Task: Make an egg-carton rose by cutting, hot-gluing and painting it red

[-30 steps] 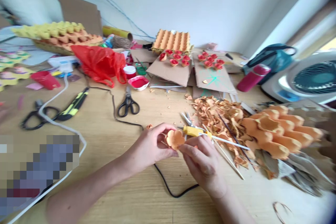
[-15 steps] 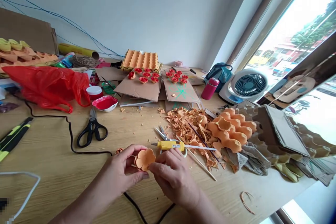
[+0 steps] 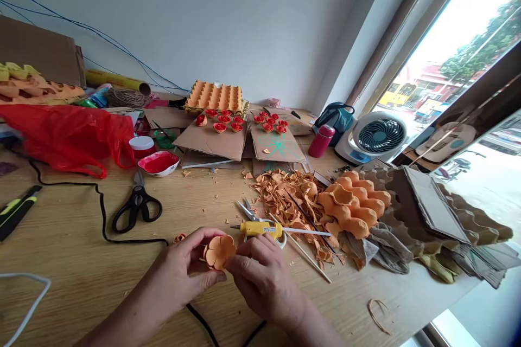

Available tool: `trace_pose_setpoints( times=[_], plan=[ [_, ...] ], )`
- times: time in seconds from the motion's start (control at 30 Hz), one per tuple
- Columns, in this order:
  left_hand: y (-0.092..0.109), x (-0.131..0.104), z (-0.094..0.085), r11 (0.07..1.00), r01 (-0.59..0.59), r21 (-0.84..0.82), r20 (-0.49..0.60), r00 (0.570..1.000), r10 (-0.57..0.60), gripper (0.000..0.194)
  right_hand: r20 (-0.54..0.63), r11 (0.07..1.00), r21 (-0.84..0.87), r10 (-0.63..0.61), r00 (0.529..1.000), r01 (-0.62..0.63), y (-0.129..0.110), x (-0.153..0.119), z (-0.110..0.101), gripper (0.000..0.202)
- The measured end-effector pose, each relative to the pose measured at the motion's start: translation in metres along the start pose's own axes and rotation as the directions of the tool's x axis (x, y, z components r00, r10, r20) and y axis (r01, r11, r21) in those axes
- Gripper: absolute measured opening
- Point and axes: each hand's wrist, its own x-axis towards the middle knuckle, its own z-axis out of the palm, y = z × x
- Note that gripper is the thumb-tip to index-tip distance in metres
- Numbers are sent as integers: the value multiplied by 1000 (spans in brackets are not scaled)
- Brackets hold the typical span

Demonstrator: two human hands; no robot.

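Observation:
An orange egg-carton flower (image 3: 220, 252) with rounded petals sits between my hands, its cup facing up toward me. My left hand (image 3: 193, 265) curls around its left side, thumb below and fingers behind. At its right edge, my right hand (image 3: 262, 276) pinches a petal between thumb and fingertips. Just beyond my right hand lies a yellow glue gun (image 3: 260, 229) with a white glue stick in its back end. Scissors with pale handles (image 3: 246, 210) lie partly under the glue gun. A small orange curl (image 3: 180, 238) rests behind my left hand.
Orange carton scraps (image 3: 280, 195) are heaped beside an orange egg tray (image 3: 354, 200). Black scissors (image 3: 137, 206) and a bowl of red paint (image 3: 158, 163) stand left. Red-painted flowers (image 3: 220, 127) sit on cardboard (image 3: 211, 144). A fan (image 3: 380, 135) and pink bottle (image 3: 321, 141) are back right.
The whole view has shifted slightly, with the table things appearing a little further left. Both hands keep their hold on the flower, which is tilted slightly differently.

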Motion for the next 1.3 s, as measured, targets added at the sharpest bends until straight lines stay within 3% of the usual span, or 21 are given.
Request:
trace_pose_setpoints(
  times=[0.4,0.57,0.63,0.73,0.83,0.9,1.03,1.3],
  plan=[
    [26,-11,6,999,-34,23,26,999,33,42,51,998,70,5,999,-8,0,-4,-4,18],
    [26,-12,6,997,-46,55,23,999,45,41,3,976,162,146,989,-145,2,-5,-4,21],
    [28,-13,6,995,-41,90,26,999,39,44,-9,929,255,281,960,-269,3,-5,-3,14],
    [31,-14,5,990,-34,138,23,999,31,46,94,771,443,467,879,-457,6,-4,0,9],
    [32,-14,5,987,-33,157,23,999,29,45,201,586,601,548,812,-544,9,-5,4,18],
    [31,-14,5,987,-35,157,20,999,33,45,228,517,648,567,791,-558,11,-5,6,21],
    [29,-13,6,989,-43,140,16,999,41,44,242,471,682,576,781,-559,11,-8,10,23],
    [30,-15,4,975,-87,204,39,996,81,44,251,476,682,560,789,-555,9,-6,7,23]
  ],
)
